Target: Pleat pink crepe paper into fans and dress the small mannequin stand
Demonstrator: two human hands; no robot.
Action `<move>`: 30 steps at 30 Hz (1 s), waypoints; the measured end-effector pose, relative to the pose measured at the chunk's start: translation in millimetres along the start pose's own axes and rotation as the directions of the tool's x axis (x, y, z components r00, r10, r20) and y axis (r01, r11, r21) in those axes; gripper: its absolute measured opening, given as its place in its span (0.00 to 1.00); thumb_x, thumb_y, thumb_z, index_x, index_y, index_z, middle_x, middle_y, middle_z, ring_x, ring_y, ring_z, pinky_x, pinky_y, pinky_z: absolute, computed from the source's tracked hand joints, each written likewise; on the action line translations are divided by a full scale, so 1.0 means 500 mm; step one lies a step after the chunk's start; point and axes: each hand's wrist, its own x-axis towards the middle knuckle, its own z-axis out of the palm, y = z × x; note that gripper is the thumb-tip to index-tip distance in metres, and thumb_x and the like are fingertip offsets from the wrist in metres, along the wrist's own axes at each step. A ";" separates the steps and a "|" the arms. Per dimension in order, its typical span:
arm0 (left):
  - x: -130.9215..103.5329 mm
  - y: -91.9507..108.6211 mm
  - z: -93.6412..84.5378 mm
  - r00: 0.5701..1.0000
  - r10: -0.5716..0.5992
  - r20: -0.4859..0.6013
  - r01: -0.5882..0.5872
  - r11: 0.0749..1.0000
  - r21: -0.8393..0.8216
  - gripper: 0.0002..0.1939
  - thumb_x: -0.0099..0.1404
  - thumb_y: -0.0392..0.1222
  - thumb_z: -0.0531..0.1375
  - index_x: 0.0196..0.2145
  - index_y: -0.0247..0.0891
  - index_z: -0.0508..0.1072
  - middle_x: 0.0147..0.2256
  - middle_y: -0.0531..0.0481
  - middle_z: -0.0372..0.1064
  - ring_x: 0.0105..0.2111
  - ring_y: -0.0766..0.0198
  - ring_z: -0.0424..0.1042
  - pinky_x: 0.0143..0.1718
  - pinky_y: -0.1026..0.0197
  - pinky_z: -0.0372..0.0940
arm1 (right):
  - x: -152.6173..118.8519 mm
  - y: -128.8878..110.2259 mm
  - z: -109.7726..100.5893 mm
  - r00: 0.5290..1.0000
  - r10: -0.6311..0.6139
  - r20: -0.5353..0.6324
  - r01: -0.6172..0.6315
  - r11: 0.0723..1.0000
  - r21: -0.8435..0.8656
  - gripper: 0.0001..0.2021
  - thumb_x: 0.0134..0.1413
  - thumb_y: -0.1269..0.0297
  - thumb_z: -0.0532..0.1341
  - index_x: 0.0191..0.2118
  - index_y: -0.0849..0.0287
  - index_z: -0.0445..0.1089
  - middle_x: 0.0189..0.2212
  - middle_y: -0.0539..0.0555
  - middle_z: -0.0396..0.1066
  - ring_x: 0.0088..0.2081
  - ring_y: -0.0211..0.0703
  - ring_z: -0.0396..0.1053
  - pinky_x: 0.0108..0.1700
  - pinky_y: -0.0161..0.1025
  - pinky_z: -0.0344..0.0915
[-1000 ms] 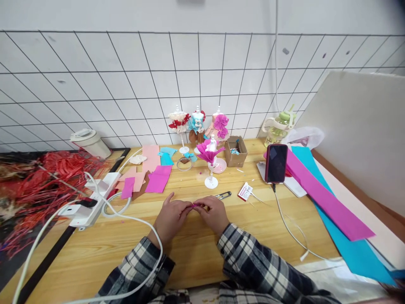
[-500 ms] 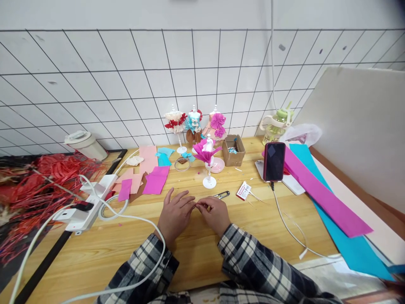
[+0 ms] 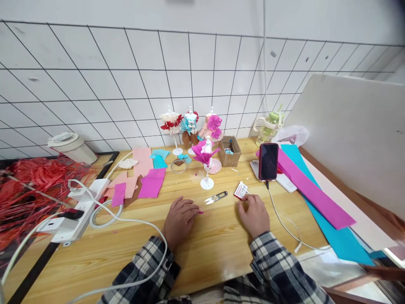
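My left hand (image 3: 181, 220) rests low over the wooden table, its fingers closed on a small magenta piece (image 3: 200, 212) that pokes out at the fingertips. My right hand (image 3: 254, 214) is at the near edge of a small white and red packet (image 3: 241, 190); its fingertips are close together, and what they hold, if anything, is too small to name. Between the hands and a little beyond lie thread snips (image 3: 216, 197). Behind them a small white dress stand (image 3: 207, 181) wears magenta crepe paper. A pink dish (image 3: 215, 166) sits just behind this stand.
Three decorated stands (image 3: 190, 126) and a cardboard box (image 3: 230, 158) stand at the back. Paper pieces (image 3: 152, 183) and a power strip (image 3: 79, 217) lie left, its white cable crossing my left sleeve. At right are a phone (image 3: 268, 162) and long paper strips (image 3: 316, 190).
My right hand has parted from my left hand and moved right to the packet. The snips now show whole. The magenta piece has come into sight at my left fingertips. The view has shifted slightly.
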 end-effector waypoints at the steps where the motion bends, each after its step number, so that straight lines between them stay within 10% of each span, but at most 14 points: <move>1: -0.001 -0.001 -0.001 1.000 -0.005 0.004 0.005 1.000 -0.005 0.11 0.66 0.37 0.56 0.39 0.46 0.78 0.39 0.52 0.79 0.45 0.58 0.72 0.57 0.45 0.54 | -0.002 0.002 0.001 1.000 0.005 0.006 -0.005 0.999 -0.035 0.07 0.55 0.62 0.58 0.38 0.59 0.65 0.36 0.56 0.67 0.40 0.48 0.66 0.46 0.42 0.60; 13: 0.001 -0.009 -0.009 0.999 0.005 0.052 -0.003 0.999 -0.044 0.11 0.66 0.37 0.55 0.38 0.44 0.78 0.38 0.51 0.79 0.41 0.60 0.72 0.55 0.47 0.57 | 0.024 -0.007 -0.003 0.992 0.107 0.073 -0.085 0.962 -0.260 0.07 0.59 0.65 0.57 0.39 0.58 0.72 0.36 0.56 0.69 0.38 0.47 0.64 0.38 0.40 0.54; 23: -0.001 -0.010 -0.008 0.997 0.030 0.077 -0.027 0.999 -0.045 0.11 0.66 0.36 0.55 0.38 0.44 0.77 0.38 0.50 0.79 0.40 0.60 0.72 0.53 0.48 0.58 | 0.042 -0.023 -0.039 0.926 -0.266 0.269 0.347 0.879 -0.326 0.09 0.56 0.76 0.55 0.34 0.61 0.72 0.31 0.60 0.72 0.38 0.51 0.64 0.40 0.46 0.50; 30: 0.002 -0.013 -0.003 0.995 0.027 0.095 -0.024 0.999 -0.033 0.10 0.66 0.37 0.55 0.37 0.43 0.78 0.37 0.50 0.79 0.40 0.59 0.72 0.52 0.48 0.59 | 0.072 -0.033 -0.076 0.852 -0.266 0.451 0.421 0.860 -0.289 0.10 0.49 0.77 0.57 0.35 0.64 0.75 0.30 0.63 0.74 0.35 0.51 0.69 0.37 0.44 0.52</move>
